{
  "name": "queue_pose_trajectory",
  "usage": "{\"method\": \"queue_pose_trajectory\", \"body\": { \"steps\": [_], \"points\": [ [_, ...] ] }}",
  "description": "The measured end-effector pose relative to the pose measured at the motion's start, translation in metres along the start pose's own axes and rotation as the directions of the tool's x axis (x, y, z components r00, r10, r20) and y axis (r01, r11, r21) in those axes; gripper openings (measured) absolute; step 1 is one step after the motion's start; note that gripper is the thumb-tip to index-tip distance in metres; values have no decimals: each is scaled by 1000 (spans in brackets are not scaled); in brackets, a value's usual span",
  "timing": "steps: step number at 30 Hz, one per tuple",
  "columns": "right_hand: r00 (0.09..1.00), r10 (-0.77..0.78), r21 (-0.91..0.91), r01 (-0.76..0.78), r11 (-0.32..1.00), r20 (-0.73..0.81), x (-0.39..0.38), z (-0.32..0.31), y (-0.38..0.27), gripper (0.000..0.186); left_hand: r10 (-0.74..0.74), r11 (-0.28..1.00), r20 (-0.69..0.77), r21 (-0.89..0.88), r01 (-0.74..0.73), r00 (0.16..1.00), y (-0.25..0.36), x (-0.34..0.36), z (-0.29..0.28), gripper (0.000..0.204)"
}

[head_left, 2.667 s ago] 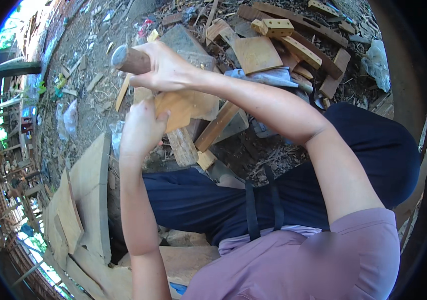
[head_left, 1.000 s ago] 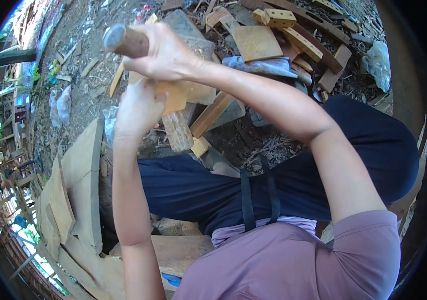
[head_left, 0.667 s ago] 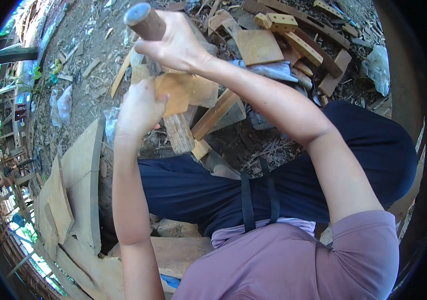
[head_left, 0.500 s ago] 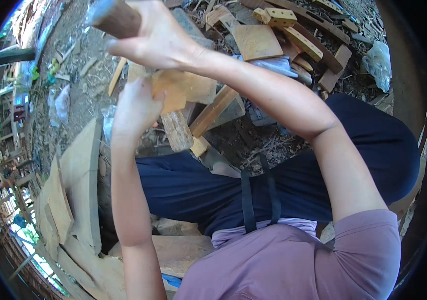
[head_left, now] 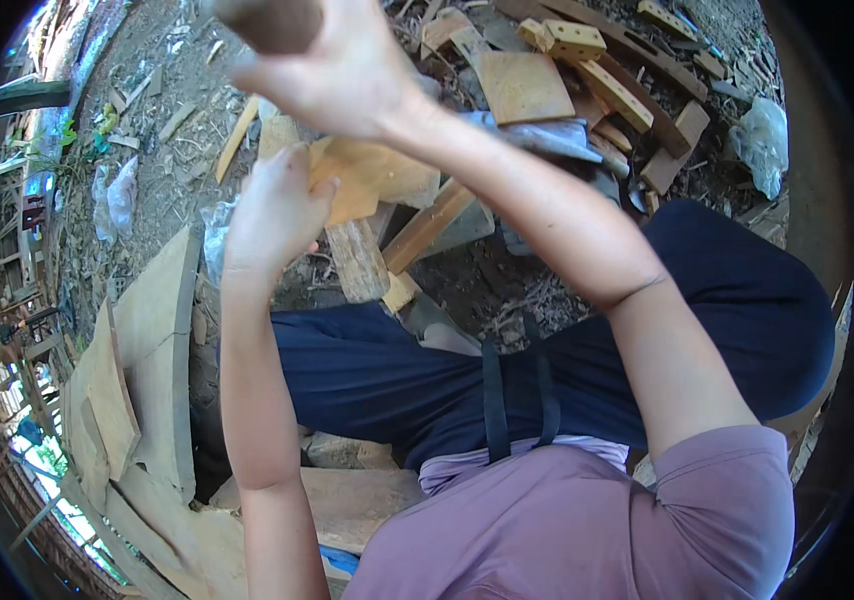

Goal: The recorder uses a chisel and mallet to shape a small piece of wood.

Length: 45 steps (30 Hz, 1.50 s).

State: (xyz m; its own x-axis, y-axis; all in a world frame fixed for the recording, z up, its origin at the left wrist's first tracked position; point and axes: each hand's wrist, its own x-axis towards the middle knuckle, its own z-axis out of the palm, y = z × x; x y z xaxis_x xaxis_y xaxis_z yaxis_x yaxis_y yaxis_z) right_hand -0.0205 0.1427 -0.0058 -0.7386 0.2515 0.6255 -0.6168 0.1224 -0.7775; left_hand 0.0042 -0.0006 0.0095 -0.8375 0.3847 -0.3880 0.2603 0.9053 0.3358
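While the right hand (head_left: 347,75) grips a wooden handle (head_left: 282,22), the left hand (head_left: 275,215) clasps a board (head_left: 355,185). Planks (head_left: 677,152) lie rightward.

From where I'm standing, I can't read any words, labels, numbers or signs (the dark dots on the block (head_left: 575,40) look to me like holes, not writing).
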Motion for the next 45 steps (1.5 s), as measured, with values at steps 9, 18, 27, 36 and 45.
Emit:
{"method": "queue_pose_trajectory", "body": {
  "steps": [9, 18, 27, 36, 45],
  "points": [
    [996, 74, 119, -67, 991, -55, -8, -2, -2, 28, 88, 994, -17, 70, -87, 996, -7, 8, 1, 28],
    [979, 203, 156, -198, 968, -16, -2, -3, -13, 14, -16, 1000, 26, 9, 15, 1000, -1, 8, 1, 26],
    [987, 157, 108, -153, 982, -38, 3, 15, -20, 26, -44, 999, 52, 9, 44, 998, 13, 4, 4, 25],
    [993, 119, 153, -115, 982, -15, 7, 17, -21, 17, -33, 999, 0, -27, 33, 999, 7, 5, 5, 26],
    [997, -3, -9, 4, 1000, 79, 19, 29, -26, 31, -24, 1000, -53, -5, 24, 998, 8, 6, 10, 27]
  ]
}}
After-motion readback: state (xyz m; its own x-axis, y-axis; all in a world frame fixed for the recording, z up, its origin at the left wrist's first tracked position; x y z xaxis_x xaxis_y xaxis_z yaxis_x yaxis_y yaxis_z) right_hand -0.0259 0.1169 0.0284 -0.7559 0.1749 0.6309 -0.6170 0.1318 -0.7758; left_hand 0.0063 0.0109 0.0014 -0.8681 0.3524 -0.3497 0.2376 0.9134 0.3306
